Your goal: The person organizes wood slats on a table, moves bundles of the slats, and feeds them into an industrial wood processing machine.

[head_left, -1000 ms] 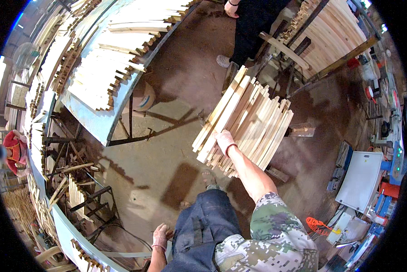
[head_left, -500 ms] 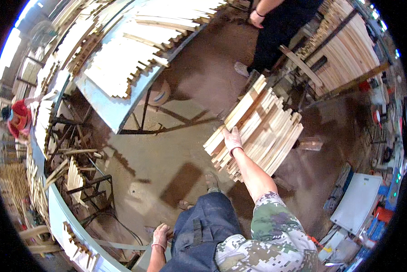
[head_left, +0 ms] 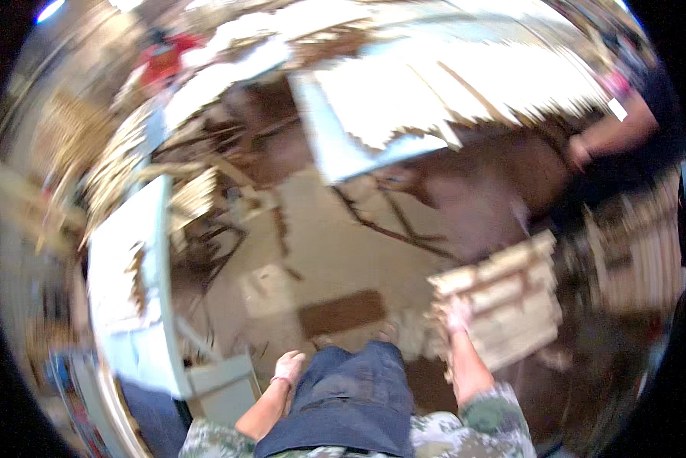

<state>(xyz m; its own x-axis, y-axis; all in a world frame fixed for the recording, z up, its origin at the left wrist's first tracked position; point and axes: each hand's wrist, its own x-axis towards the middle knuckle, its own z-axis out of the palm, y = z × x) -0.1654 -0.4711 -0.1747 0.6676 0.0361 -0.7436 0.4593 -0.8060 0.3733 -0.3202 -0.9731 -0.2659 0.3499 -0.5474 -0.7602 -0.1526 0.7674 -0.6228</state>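
Observation:
My right hand, in a pale glove, lies over the near left part of a stack of pale wooden strips, right of my legs. Motion blur smears its fingers, so whether they grip any strips is unclear. At my left side, beside the dark blue apron, my left hand hangs with fingers loosely curled and nothing visible in them; it is gloved too. What the stack rests on is hidden beneath it.
A light-blue table covered with wooden strips stands ahead. Another pale-blue table is at left. A person in dark clothing stands at far right; a person in red works at far left. More strips are stacked at right.
The view has swung left, so the tables and strip stack appear farther right. My right hand is still at the stack. My left hand stays low beside my apron.

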